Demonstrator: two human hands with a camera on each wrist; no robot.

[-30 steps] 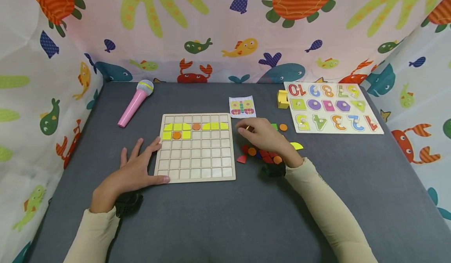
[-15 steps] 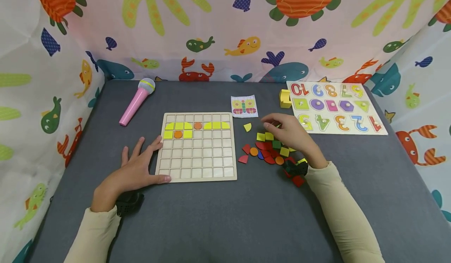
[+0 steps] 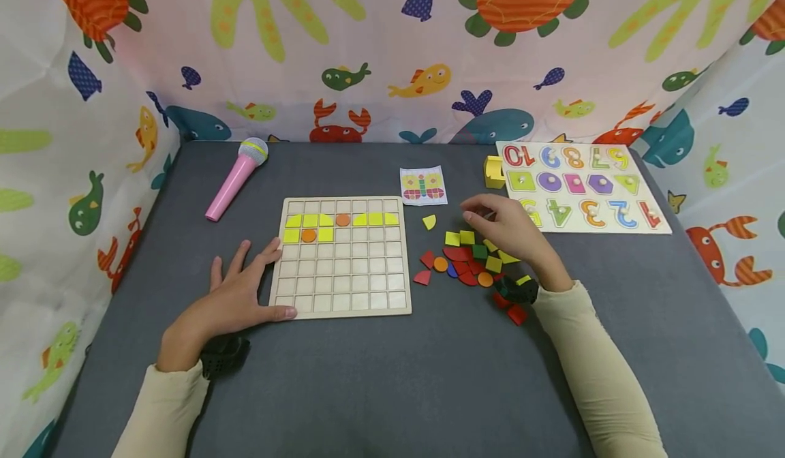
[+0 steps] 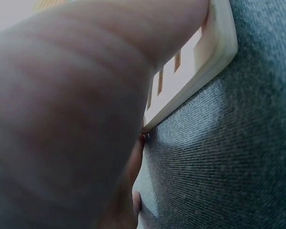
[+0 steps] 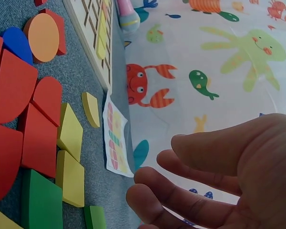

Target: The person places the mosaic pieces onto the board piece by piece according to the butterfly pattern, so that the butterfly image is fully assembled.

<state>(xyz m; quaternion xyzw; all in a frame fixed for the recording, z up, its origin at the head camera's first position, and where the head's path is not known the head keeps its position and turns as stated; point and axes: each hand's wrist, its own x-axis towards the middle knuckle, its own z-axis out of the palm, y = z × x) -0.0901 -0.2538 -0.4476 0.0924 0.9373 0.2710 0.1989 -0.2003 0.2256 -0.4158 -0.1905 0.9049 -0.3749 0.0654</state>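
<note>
My left hand rests with spread fingers at the left side of a wooden grid board, thumb on its near left corner. Yellow pieces and orange discs fill cells in two upper rows. Nothing shows between the loosely bent fingers of my right hand, which hovers above the far side of a loose pile. That pile mixes red pieces, yellow squares, a green square, orange discs and a blue piece. A yellow rounded piece lies apart, between board and right hand.
Behind the board lies a small butterfly pattern card. A pink toy microphone is at the back left. At the back right are a yellow block and a number puzzle board. Printed cloth hangs around the table.
My right hand has moved right, away from the board, and uncovered more of the pile. The yellow rounded piece now shows alone on the table. My left hand has stayed in place.
</note>
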